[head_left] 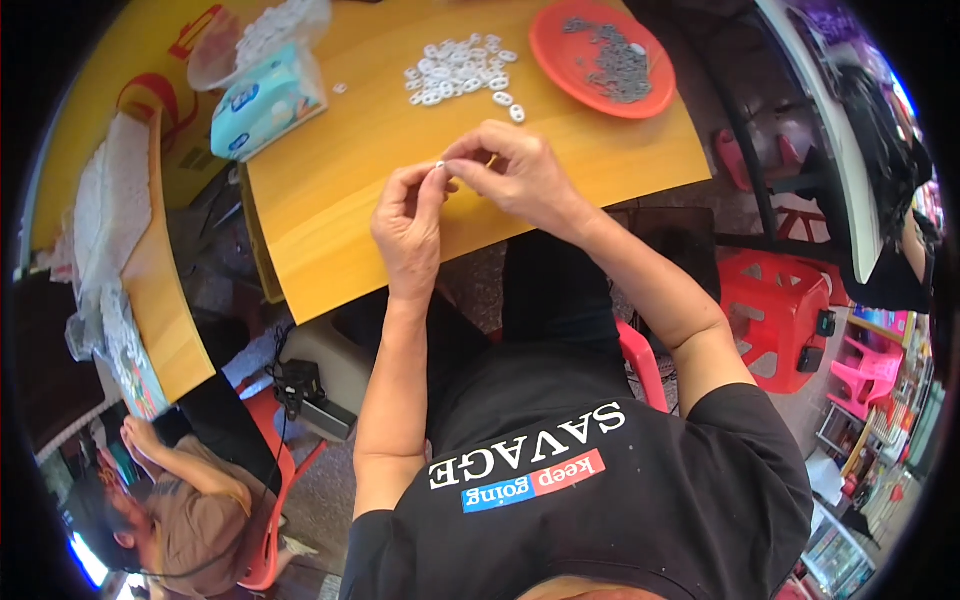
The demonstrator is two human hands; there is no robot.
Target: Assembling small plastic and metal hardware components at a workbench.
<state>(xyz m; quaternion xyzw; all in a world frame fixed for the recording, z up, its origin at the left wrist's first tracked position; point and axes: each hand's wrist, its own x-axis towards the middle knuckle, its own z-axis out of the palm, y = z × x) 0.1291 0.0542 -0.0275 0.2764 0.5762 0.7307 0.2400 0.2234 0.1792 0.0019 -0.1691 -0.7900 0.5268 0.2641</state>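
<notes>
Over the near part of the yellow wooden table [330, 240], both my hands meet fingertip to fingertip. My left hand [408, 222] pinches a small white plastic piece [440, 165] between thumb and index finger. The thumb and index finger of my right hand [520, 175] close at the same piece from the right; fingers hide most of it. Beyond them lies a loose pile of small white oval plastic pieces [455, 72] with two holes each. A red round plate [655, 97] at the far right of the table holds many small grey metal parts [620, 75].
A blue-green tissue pack [265, 105] and a clear bag of white pieces [280, 30] stand at the table's left. A co-worker [200, 510] sits lower left at another table [185, 340]. Red plastic stools [775, 310] stand on the right.
</notes>
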